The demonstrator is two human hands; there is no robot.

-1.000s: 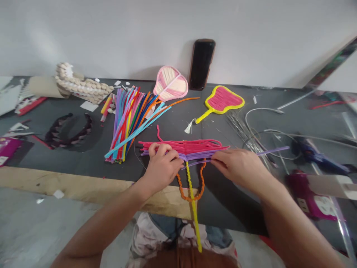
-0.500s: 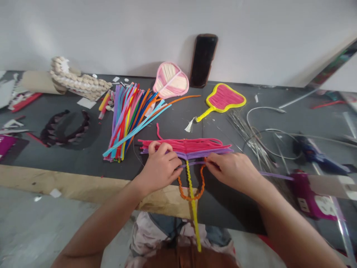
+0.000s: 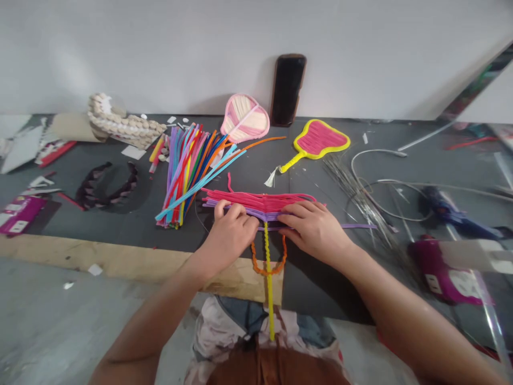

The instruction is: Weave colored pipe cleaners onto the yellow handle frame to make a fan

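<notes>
Pink pipe cleaners (image 3: 240, 198) and purple pipe cleaners (image 3: 271, 216) lie side by side in a flat row, bent slightly at the middle around a twisted yellow stem (image 3: 267, 251). The stem hangs down past the table's edge. An orange twisted loop (image 3: 255, 261) crosses it. My left hand (image 3: 230, 232) is closed, its curled fingers gripping the purple strands left of the stem. My right hand (image 3: 316, 227) grips the purple strands on the right, fingers over them and thumb below. One loose purple pipe cleaner (image 3: 358, 226) runs beneath both hands and sticks out to the right.
A multicoloured pipe cleaner bundle (image 3: 188, 176) lies at left, near a dark braided headband (image 3: 106, 200). Behind are a pink fan shape (image 3: 245, 118), a yellow-edged fan (image 3: 321, 140) and an upright phone (image 3: 287, 90). Wires (image 3: 356, 187) and a blue glue gun (image 3: 452, 214) lie at right.
My right hand has moved from the top of the orange loop onto the purple strands, its fingers now laid over them. The loose purple pipe cleaner's right end now shows beyond that hand.
</notes>
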